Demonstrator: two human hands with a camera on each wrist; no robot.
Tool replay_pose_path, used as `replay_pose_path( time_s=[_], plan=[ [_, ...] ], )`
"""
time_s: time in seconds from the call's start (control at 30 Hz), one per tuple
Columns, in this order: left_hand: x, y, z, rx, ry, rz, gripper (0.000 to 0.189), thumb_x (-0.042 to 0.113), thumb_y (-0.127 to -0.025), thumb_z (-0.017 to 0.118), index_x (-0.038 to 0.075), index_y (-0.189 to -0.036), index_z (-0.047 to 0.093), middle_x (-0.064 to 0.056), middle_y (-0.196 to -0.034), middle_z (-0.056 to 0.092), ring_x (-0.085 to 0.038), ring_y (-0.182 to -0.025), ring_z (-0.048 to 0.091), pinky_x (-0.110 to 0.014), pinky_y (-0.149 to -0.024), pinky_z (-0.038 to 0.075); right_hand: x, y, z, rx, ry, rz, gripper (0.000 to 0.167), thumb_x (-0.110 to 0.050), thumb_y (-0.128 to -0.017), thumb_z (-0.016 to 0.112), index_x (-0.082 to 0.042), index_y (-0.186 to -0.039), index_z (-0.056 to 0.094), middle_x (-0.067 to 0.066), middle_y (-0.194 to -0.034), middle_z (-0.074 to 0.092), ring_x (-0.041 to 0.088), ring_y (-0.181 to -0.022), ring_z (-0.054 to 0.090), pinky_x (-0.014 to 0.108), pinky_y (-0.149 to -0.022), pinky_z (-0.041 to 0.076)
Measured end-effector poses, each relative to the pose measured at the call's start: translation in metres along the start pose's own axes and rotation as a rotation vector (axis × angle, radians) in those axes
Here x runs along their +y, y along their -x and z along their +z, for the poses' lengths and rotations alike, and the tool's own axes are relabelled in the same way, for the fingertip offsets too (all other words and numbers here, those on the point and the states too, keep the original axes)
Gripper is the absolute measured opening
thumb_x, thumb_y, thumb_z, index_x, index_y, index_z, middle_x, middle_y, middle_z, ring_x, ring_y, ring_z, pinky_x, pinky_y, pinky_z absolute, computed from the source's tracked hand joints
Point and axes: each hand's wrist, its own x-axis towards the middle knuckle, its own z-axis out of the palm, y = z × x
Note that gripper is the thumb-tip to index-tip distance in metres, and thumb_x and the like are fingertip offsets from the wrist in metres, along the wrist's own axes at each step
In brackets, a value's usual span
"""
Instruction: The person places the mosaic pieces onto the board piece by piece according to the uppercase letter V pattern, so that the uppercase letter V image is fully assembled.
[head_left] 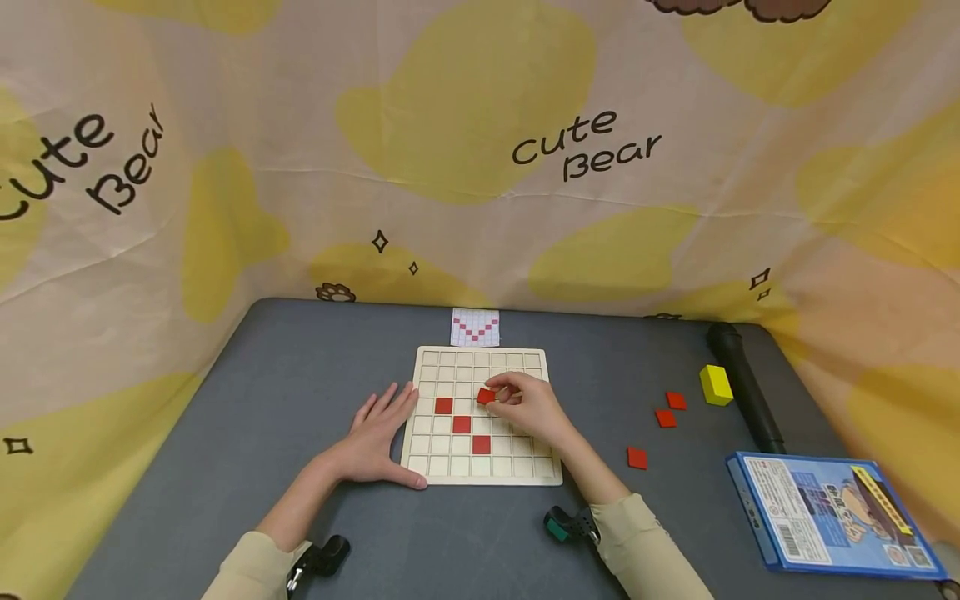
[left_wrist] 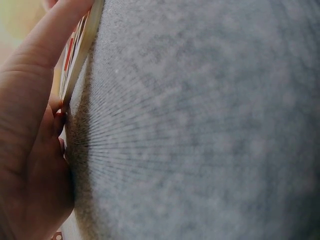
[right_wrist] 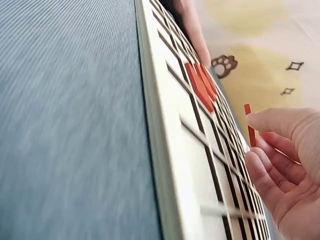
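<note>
On the surface (head_left: 300, 375), the left hand (head_left: 375, 442) lies with fingers spread, touching the left edge of a cream grid board (head_left: 487, 481), its thumb at the near left corner. Three red squares (head_left: 462, 425) sit in the board's cells, stepping diagonally nearer toward the right. A patterned card (head_left: 475, 327) lies beyond the board, by the surface's far edge. The right hand (head_left: 528, 406) pinches a red tile (head_left: 486, 396) between thumb and fingers above the board. Farther right lie three loose tiles (head_left: 637, 458), then a yellow block (head_left: 716, 385), a black rod (head_left: 746, 387) reaching from near the far right corner, and a blue box (head_left: 840, 517) toward the near right corner.
</note>
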Motion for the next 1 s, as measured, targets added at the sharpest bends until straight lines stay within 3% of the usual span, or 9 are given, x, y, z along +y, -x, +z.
replay_pose_path(
  time_s=[0.3,0.5,0.8,1.0],
  plan=[
    [-0.003,0.0,0.002,-0.001,0.002,-0.009,0.131,0.071,-0.064,0.077,0.005,-0.157,0.013,-0.012,-0.163,0.006,-0.034,-0.148,-0.001,-0.057,-0.111,0.0,-0.015,-0.021,0.024,-0.04,-0.032,-0.067,0.026,-0.009,-0.082,0.077,-0.008,-0.108,0.072,0.002,-0.094,0.069,0.012,-0.08,0.062,0.025,-0.076,0.053],
    [-0.003,0.003,0.003,0.006,0.004,-0.006,0.13,0.071,-0.065,0.076,0.004,-0.156,0.013,-0.013,-0.163,0.006,-0.035,-0.148,0.0,-0.058,-0.111,0.0,-0.019,-0.031,0.04,-0.057,-0.066,-0.052,0.029,-0.008,-0.083,0.076,-0.005,-0.111,0.07,0.003,-0.1,0.069,0.011,-0.083,0.063,0.024,-0.077,0.052],
    [-0.003,0.001,0.002,0.016,-0.003,0.019,0.13,0.07,-0.065,0.077,0.003,-0.156,0.013,-0.014,-0.162,0.008,-0.037,-0.148,0.001,-0.057,-0.111,0.0,-0.029,-0.047,0.061,-0.073,0.117,-0.13,0.024,-0.011,-0.085,0.074,-0.009,-0.109,0.071,0.001,-0.096,0.068,0.013,-0.083,0.06,0.024,-0.076,0.049],
    [-0.002,0.0,0.003,0.018,-0.003,0.02,0.13,0.07,-0.065,0.077,0.003,-0.156,0.013,-0.014,-0.162,0.008,-0.036,-0.148,0.001,-0.057,-0.111,0.0,-0.031,-0.051,0.067,-0.065,0.154,-0.156,0.017,-0.009,-0.085,0.073,-0.01,-0.102,0.073,0.0,-0.1,0.068,0.015,-0.089,0.06,0.024,-0.081,0.048]
  ],
)
